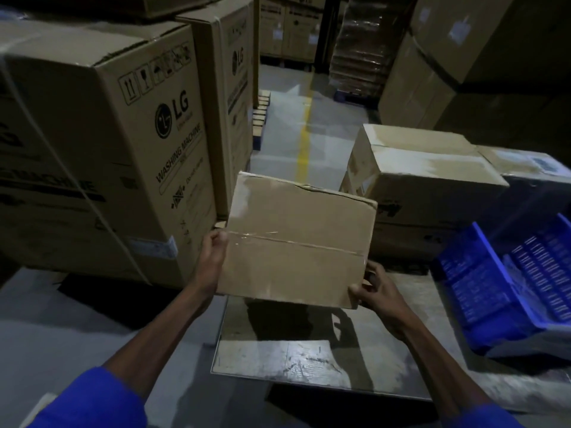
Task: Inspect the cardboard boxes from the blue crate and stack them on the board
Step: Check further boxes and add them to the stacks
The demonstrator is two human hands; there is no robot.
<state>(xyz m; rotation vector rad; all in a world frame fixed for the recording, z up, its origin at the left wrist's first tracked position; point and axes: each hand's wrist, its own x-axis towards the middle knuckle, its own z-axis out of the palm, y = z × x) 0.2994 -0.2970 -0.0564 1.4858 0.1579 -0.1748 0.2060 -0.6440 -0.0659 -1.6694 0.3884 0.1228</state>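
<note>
I hold a taped cardboard box (296, 239) in the air with both hands, over the flat board (309, 362) on the floor. My left hand (213, 254) grips the box's left edge, fingers curled round it. My right hand (375, 288) grips its lower right corner. The blue crate (506, 285) stands tilted at the right, its inside mostly hidden in the dark. Beyond the board, another taped cardboard box (426, 174) rests on a larger dark carton.
Big washing-machine cartons (102, 156) stand close on the left, with more cartons (482, 57) stacked at the back right. A grey floor aisle with a yellow line (304, 143) runs away between them. A wrapped pallet (361, 44) is far back.
</note>
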